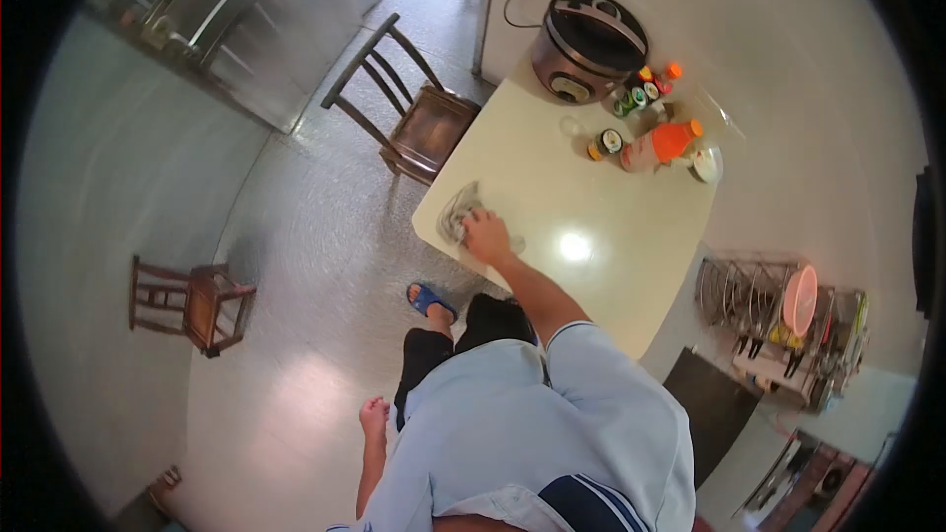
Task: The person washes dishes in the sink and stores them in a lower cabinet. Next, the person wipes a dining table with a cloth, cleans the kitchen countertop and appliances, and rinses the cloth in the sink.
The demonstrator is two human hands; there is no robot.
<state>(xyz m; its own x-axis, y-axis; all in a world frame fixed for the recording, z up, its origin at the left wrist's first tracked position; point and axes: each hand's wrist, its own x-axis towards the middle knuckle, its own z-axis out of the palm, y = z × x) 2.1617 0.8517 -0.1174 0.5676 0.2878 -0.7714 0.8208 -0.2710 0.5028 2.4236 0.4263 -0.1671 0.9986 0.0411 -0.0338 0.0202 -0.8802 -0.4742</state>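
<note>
My right hand [485,233] reaches over the near left corner of the pale table [552,197], its fingers gripping and pressing a crumpled grey, translucent cloth [456,213] against the top. Part of the cloth spreads out to the left of the fingers. Down at my side, away from the table, my left hand [374,416] hangs with its fingers curled in and nothing visible in them.
A rice cooker [589,47], small jars [636,99] and an orange-capped bottle [658,146] stand on the table's far part. One wooden chair [431,128] touches its left side; another [205,307] stands farther left. A dish rack [754,300] is at right.
</note>
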